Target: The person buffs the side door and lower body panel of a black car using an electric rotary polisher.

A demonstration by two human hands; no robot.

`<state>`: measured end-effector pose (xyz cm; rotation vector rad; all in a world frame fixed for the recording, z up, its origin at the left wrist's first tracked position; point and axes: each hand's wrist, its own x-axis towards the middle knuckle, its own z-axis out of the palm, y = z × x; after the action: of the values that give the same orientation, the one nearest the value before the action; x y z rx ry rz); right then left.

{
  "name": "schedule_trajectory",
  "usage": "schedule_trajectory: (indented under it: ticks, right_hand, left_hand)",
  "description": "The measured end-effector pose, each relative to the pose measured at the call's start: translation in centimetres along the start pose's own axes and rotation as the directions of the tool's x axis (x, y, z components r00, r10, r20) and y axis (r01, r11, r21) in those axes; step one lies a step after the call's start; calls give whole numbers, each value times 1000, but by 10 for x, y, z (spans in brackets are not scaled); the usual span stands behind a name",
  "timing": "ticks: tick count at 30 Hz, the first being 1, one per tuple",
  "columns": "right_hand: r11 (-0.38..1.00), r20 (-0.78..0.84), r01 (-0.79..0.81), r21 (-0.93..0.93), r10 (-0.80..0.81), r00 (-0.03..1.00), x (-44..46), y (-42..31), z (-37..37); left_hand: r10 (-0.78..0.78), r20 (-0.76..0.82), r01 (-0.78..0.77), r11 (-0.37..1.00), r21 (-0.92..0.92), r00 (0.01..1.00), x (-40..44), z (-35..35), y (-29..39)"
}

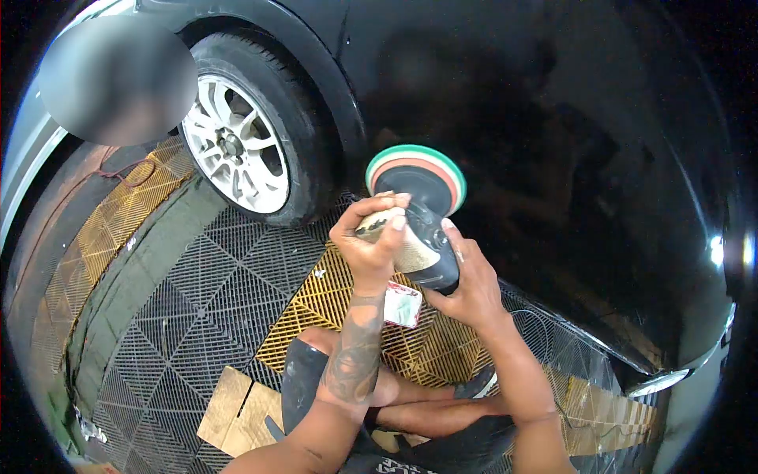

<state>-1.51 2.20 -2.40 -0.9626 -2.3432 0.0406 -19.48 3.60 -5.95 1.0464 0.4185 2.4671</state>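
Both hands hold a car polisher [426, 237] with a dark body and a pale, worn section. Its round pad [418, 152], with green, white and orange layers, faces the black car door panel [545, 158] and appears to rest against it low down, just behind the wheel arch. Fingers of my left hand [371, 237] wrap round the polisher's left side near the pad. On the other side, my right hand [478, 284] grips the rear of the body, thumb side up. The polisher hides part of the panel behind it.
Left of the polisher is a tyre with a white alloy wheel [237, 146]. Grated floor tiles [197, 308] in black and yellow lie below, with a red-and-white packet [403, 304] on them. Cardboard pieces [241, 411] lie near my crossed legs. A cord [545, 324] runs at right.
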Motion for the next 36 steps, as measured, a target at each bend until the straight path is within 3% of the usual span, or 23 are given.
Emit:
schedule_trajectory:
  ticks: [2, 4, 6, 9, 15, 16, 18, 19, 20, 22, 24, 26, 28, 30, 31, 32, 34, 36]
  right_hand:
    - [1000, 179, -22, -21, 25, 984, 3, -2, -3]
    - [997, 264, -52, -62, 67, 962, 2, -6, 3]
    - [999, 232, 26, -42, -16, 973, 4, -1, 16]
    - [1000, 192, -13, 6, 12, 981, 15, -8, 25]
    - [973, -7, -138, 187, 142, 990, 7, -13, 45]
    - [960, -69, -128, 248, 150, 986, 0, -9, 48]
    - [941, -52, -198, 276, 220, 974, -18, 1, 52]
    - [937, -160, -152, 314, 210, 964, -30, 9, 55]
    - [933, -265, -102, 345, 201, 943, -41, 14, 54]
    - [926, -316, -86, 367, 211, 925, -63, 27, 49]
    - [836, -268, -200, 511, 376, 887, -83, 36, 33]
    - [886, -435, -167, 433, 368, 822, -103, 45, 23]
    - [860, -458, -205, 467, 433, 776, -126, 57, 15]
    - [827, -496, -143, 544, 454, 740, -151, 80, 14]
    - [776, -486, -152, 612, 521, 702, -163, 88, 11]
    - [719, -467, -161, 676, 588, 661, -178, 94, 8]
    - [845, -686, -243, 477, 531, 497, -211, 123, 17]
    - [806, -682, -303, 509, 592, 429, -213, 115, 1]
  left_hand:
    - [-106, -161, 116, 992, 53, 981, -12, -11, -4]
    - [-94, -200, 97, 995, 5, 975, -25, -34, -24]
    - [-80, -183, 83, 997, 10, 980, -24, -48, -27]
    - [-29, -176, 35, 999, 32, 984, -2, -49, -19]
    - [61, 146, -109, 931, 350, 987, 35, -19, 19]
    - [19, 111, -52, 953, 298, 994, 28, -5, 22]
    - [42, 281, -140, 930, 341, 959, 19, 11, 20]
    - [-19, 274, -65, 953, 296, 962, 9, 23, 20]
    - [-21, 333, -95, 940, 327, 943, 2, 36, 22]
    - [-25, 452, -156, 920, 358, 892, -14, 58, 16]
    - [-18, 506, -207, 900, 384, 862, -29, 92, 17]
    - [-33, 567, -243, 882, 405, 823, -47, 126, 19]
    - [-37, 637, -243, 906, 346, 770, -67, 159, 11]
    - [-7, 691, -284, 908, 307, 723, -88, 194, 7]
    - [-64, 713, -220, 929, 298, 698, -97, 210, 9]
    - [-28, 748, -245, 936, 252, 663, -105, 226, 5]
    - [-11, 806, -214, 962, 170, 591, -118, 251, 1]
    - [159, 801, -178, 982, -66, 577, -117, 264, 1]
